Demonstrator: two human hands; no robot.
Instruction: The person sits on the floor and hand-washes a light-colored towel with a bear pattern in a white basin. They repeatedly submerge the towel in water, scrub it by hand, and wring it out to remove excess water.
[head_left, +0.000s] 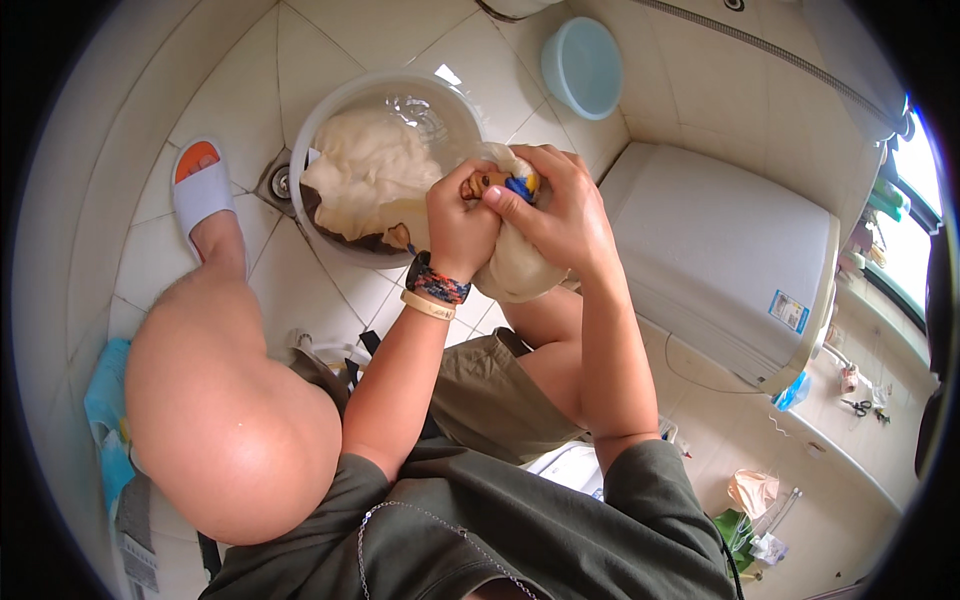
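Note:
Both my hands grip one wet, cream-coloured cloth with a brown, blue and yellow printed patch. My left hand, with a watch and a pale band at its wrist, is closed on the cloth near the patch. My right hand clasps the bunched cloth from the other side, its thumb near the patch. The cloth bulges below my hands, beside the right rim of a round, translucent tub. More of the cream cloth lies in the water in the tub, over something dark. Whether the two parts join is hidden.
A floor drain lies left of the tub, near my slippered foot. A light blue basin is at the back right. A white, box-shaped appliance stands at the right. A hose runs along the wall behind it.

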